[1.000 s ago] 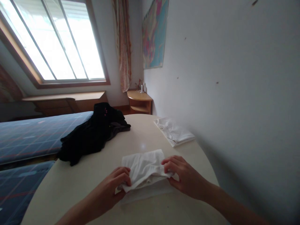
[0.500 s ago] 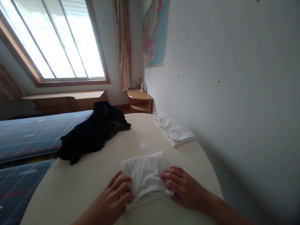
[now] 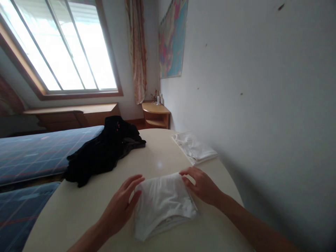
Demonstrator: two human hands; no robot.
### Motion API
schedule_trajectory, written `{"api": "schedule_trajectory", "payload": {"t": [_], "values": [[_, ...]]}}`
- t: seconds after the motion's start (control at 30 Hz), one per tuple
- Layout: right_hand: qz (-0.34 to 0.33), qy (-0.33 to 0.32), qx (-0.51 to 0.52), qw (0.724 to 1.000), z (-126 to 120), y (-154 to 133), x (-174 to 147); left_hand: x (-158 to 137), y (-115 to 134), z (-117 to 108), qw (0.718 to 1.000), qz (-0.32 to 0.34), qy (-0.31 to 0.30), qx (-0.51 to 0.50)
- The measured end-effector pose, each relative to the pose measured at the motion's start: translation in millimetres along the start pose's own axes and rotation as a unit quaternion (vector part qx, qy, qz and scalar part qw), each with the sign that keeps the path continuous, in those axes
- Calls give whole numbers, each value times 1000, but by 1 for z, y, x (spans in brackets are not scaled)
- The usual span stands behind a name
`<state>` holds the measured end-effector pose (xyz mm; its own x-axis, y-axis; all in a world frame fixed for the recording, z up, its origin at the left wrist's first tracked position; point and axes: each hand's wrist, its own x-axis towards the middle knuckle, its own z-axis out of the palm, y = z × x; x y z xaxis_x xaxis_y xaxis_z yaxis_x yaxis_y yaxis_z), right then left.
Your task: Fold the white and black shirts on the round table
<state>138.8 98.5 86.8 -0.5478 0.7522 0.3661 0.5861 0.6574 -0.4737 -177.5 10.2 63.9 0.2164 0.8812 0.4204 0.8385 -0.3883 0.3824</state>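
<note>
A folded white garment (image 3: 164, 203), thin and slightly wrinkled, lies flat on the round cream table (image 3: 99, 213); its curved opening faces me. At the garment's far left corner is my left hand (image 3: 122, 201), fingers apart and fingertips by the edge. My right hand (image 3: 201, 183) sits at the far right corner, thumb and fingers spread, fingertips at the cloth's edge. Neither hand is closed on the cloth. Farther off, close to the wall, rests a second folded white garment (image 3: 195, 147).
A black garment (image 3: 105, 152) is heaped at the table's left edge, beside a blue plaid mattress (image 3: 39, 150). The white wall (image 3: 275, 122) runs along the right side. Behind the table stand a small corner shelf (image 3: 156, 108) and a window (image 3: 68, 45).
Both hands have moved away from me, from the garment's sides to its far corners, and their fingers have spread. The garment stays in about the same place.
</note>
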Motion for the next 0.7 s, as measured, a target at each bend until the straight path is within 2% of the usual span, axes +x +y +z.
{"api": "schedule_trajectory", "payload": {"t": [0.07, 0.13, 0.23, 0.3, 0.47, 0.57, 0.7], "values": [[-11, -26, -21, 999, 8, -6, 13, 10, -2, 12, 999, -19, -12, 26], [-27, -68, -44, 996, 18, -12, 20, 13, -2, 25, 997, -7, -44, 59], [-27, -148, -66, 986, 34, -15, 19, 7, -2, 40, 990, 22, -94, 107], [-13, -184, -75, 980, 41, -12, 15, 1, -3, 44, 985, 29, -107, 128], [3, -184, -101, 978, 39, -15, 12, 2, 5, 38, 983, 44, -95, 148], [-33, -165, -87, 982, 38, -32, 14, 7, 21, 39, 985, 62, -88, 138], [-64, -202, -43, 976, 47, -47, 7, 3, 34, 51, 980, 89, -114, 134]]}}
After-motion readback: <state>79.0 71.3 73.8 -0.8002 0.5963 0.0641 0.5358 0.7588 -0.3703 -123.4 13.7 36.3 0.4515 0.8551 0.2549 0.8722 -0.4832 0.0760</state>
